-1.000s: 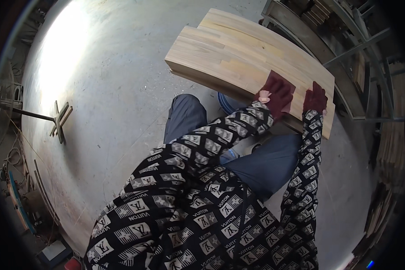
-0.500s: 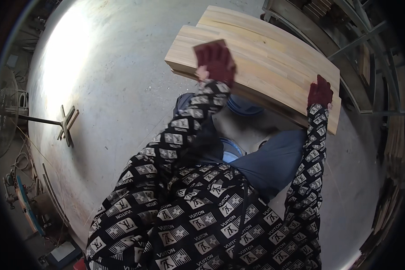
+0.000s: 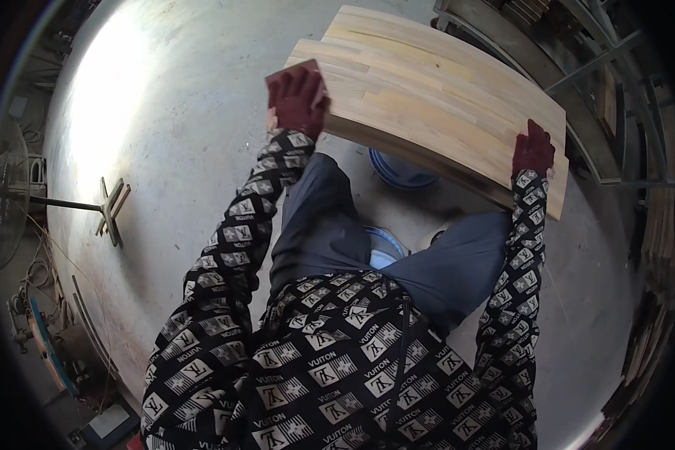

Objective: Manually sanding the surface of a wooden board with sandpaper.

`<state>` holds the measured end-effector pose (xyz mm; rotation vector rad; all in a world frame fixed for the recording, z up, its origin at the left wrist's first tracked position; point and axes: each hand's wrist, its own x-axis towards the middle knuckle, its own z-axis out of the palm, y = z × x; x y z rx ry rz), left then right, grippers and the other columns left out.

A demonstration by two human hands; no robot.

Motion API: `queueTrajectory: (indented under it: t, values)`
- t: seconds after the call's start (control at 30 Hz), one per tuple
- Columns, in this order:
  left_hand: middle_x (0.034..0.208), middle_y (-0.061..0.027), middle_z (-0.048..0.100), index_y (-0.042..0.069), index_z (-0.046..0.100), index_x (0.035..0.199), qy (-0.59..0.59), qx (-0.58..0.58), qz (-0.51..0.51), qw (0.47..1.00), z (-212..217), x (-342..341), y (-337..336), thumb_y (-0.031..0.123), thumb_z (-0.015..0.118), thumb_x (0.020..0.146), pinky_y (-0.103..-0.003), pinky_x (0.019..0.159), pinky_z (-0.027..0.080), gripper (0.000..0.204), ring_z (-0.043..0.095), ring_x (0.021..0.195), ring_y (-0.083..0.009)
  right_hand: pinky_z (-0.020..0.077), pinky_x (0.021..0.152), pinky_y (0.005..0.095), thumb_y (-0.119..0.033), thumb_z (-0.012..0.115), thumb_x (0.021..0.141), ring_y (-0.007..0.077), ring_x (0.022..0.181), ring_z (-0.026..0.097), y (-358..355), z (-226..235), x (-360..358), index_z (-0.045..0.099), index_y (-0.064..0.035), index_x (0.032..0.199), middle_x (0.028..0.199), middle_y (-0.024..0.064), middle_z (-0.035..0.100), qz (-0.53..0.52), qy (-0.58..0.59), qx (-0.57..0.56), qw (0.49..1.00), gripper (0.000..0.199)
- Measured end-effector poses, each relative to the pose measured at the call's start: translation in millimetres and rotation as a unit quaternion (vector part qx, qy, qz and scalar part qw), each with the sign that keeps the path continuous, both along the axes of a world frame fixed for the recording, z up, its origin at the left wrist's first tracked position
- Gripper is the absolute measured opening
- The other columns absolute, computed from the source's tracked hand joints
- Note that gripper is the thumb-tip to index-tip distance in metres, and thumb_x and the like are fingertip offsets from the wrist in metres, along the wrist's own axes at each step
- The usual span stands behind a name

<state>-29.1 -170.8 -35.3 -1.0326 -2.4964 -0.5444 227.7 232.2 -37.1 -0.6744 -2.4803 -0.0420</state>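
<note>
A stack of pale, wide boards made of glued wood strips (image 3: 427, 82) lies in front of me, its top board slightly offset from the one below. My left hand (image 3: 300, 101), in a dark red knitted glove, is at the near left corner of the stack. Under its fingers it holds a flat reddish-brown piece (image 3: 312, 67) that looks like sandpaper, partly hidden by the hand. My right hand (image 3: 534, 148), gloved alike, rests with fingers extended on the right end of the top board and grips nothing.
Below the boards stands a blue bucket (image 3: 401, 171), with another blue round thing (image 3: 385, 249) between my legs. A metal rack (image 3: 585, 71) holds timber at the far right. On the left, a stand with a crossed foot (image 3: 112, 211) is on the grey floor.
My left hand has slid left along the board with the sandpaper, from the surface to its left corner. My right hand stays in nearly the same place.
</note>
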Motion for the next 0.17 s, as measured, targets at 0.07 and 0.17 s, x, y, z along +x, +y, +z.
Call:
queueTrajectory:
  t: [0.07,0.17]
  values:
    - [0.126,-0.0119,0.059,0.011,0.062,0.121,0.018,0.024,0.058,0.998,0.7,-15.9,-3.6,0.030,0.065,0.085,-0.052,0.103,0.036,0.041,0.050,0.118,-0.0342,0.0486,0.091,0.0496,-0.019,0.064,0.091,0.0346,0.109,0.061,0.3,-0.1,1.0,0.061,-0.0064,0.127,0.118,0.0143,0.067,-0.020,-0.025,-0.002,1.000,0.039]
    - [0.145,-0.0141,0.053,0.015,0.057,0.138,-0.014,-0.086,0.175,0.981,-15.2,-3.2,33.9,0.047,0.063,0.088,-0.053,0.118,0.026,0.059,0.046,0.134,-0.0347,0.0485,0.095,0.0498,-0.022,0.065,0.091,0.0334,0.111,0.061,4.4,1.3,-1.0,0.061,-0.0082,0.129,0.120,0.0147,0.067,-0.048,-0.049,-0.040,0.997,0.041]
